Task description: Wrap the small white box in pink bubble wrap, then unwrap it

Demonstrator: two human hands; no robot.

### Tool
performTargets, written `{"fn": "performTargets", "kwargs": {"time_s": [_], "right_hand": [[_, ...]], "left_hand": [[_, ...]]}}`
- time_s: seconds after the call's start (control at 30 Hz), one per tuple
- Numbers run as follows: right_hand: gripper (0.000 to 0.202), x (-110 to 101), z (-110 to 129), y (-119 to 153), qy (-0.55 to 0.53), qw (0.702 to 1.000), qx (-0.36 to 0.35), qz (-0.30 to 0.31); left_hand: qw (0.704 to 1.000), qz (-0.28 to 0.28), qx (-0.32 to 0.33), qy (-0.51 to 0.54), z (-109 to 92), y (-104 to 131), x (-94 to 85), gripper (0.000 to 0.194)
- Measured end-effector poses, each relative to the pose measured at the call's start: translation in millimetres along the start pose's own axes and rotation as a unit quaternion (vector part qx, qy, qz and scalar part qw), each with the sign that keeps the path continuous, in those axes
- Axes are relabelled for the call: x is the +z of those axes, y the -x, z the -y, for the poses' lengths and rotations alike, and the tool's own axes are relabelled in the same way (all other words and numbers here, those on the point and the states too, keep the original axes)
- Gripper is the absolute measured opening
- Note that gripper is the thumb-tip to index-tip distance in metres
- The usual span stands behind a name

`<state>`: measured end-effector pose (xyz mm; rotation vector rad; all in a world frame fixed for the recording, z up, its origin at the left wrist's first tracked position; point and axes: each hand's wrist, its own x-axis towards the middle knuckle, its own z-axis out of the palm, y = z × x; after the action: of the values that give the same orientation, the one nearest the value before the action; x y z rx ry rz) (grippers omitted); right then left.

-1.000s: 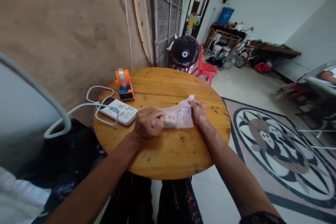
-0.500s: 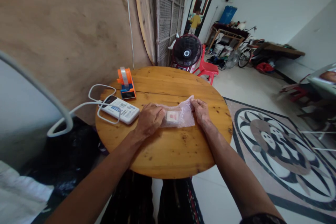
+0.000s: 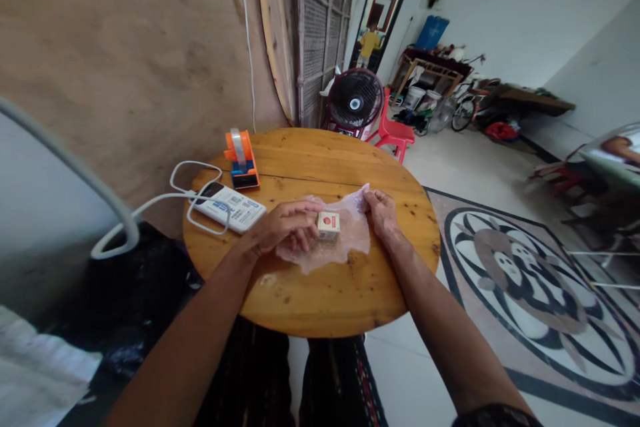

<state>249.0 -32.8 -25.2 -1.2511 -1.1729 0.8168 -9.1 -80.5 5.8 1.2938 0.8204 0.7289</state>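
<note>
A small white box (image 3: 329, 225) with a red round print sits on a spread sheet of bubble wrap (image 3: 353, 230). The box's top shows, uncovered by the wrap. My left hand (image 3: 286, 225) hovers over the sheet's left part with its fingers apart, the fingertips at the left side of the box; whether they touch it I cannot tell. At the upper right corner of the sheet, my right hand (image 3: 383, 212) pinches the wrap between thumb and fingers. The sheet lies on a round wooden table (image 3: 320, 310).
An orange and blue tape dispenser (image 3: 243, 159) stands at the table's back left. In front of it lies a white power bank (image 3: 230, 207) with a white cable. Beyond the table are a fan (image 3: 356, 101) and a red chair (image 3: 395, 127). A person (image 3: 369, 47) stands in the doorway.
My left hand has let go of the wrap's folded left side and its fingers have spread. The wrap has opened out leftward and toward me, uncovering the box. My right hand stays at its corner.
</note>
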Motion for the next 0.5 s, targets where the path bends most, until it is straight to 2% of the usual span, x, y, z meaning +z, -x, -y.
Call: {"fn": "performTargets", "kwargs": {"time_s": [0.03,0.2,0.33,0.5], "right_hand": [[0.049,-0.3,-0.6,-0.3,0.006,1.000,-0.001,0.001],[0.048,-1.3,-3.0,-1.9,0.015,1.000,-0.007,0.005],[0.048,-0.8,-0.5,-0.3,0.010,1.000,-0.004,0.006],[0.048,-0.6,2.1,1.5,0.003,1.000,-0.002,0.006]], "left_hand": [[1.000,0.002,-0.005,0.011,0.4,0.3,-1.4,0.051],[0.994,-0.080,0.067,-0.037,0.5,-2.0,1.4,0.040],[0.991,-0.035,0.105,-0.072,-4.5,-3.2,10.2,0.044],[0.983,-0.060,0.117,-0.131,2.3,-7.5,10.6,0.054]]}}
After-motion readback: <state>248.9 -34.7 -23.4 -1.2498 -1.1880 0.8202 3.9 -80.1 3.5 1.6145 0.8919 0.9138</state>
